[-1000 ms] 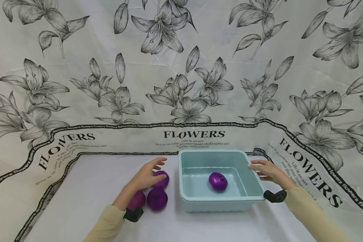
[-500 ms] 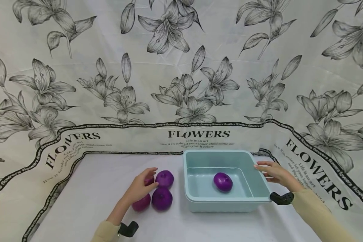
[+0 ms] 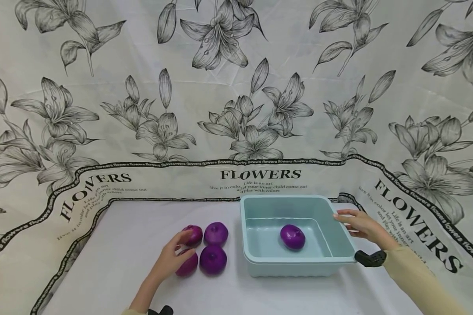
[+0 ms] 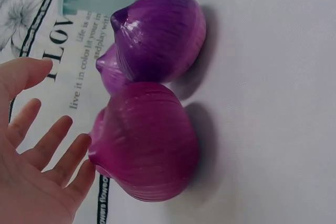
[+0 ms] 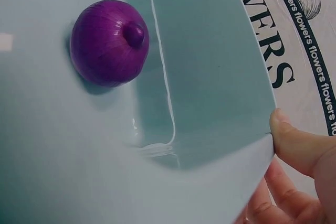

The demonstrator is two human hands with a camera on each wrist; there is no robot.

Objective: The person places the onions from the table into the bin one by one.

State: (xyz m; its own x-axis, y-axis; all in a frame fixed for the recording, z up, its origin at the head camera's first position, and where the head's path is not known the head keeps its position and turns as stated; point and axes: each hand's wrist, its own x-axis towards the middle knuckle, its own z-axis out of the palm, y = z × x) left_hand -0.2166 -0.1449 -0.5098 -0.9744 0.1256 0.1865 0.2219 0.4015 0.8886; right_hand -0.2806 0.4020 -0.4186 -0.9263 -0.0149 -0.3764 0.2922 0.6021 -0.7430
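Observation:
My left hand (image 3: 168, 259) hovers with spread fingers at the left side of several purple onions on the table. Nearest to it is a magenta onion (image 3: 188, 265), large in the left wrist view, its tip close to my fingertips. Another reddish onion (image 3: 195, 236) lies behind, partly covered by my fingers. Two darker onions, a back one (image 3: 216, 234) and a front one (image 3: 213, 260), sit to their right. My right hand (image 3: 363, 225) grips the right rim of a light blue plastic tub (image 3: 299, 260), thumb on the edge, fingers outside. One purple onion (image 5: 109, 44) lies inside the tub.
A white cloth (image 3: 114, 262) covers the table. Behind and at both sides rises a white curtain (image 3: 173, 179) with printed flowers and lettering. The tub stands just right of the onion group, with a narrow gap between.
My left hand has drawn back left and toward me from above the rear onions, uncovering them. The head view has shifted slightly. My right hand stays at the tub's rim.

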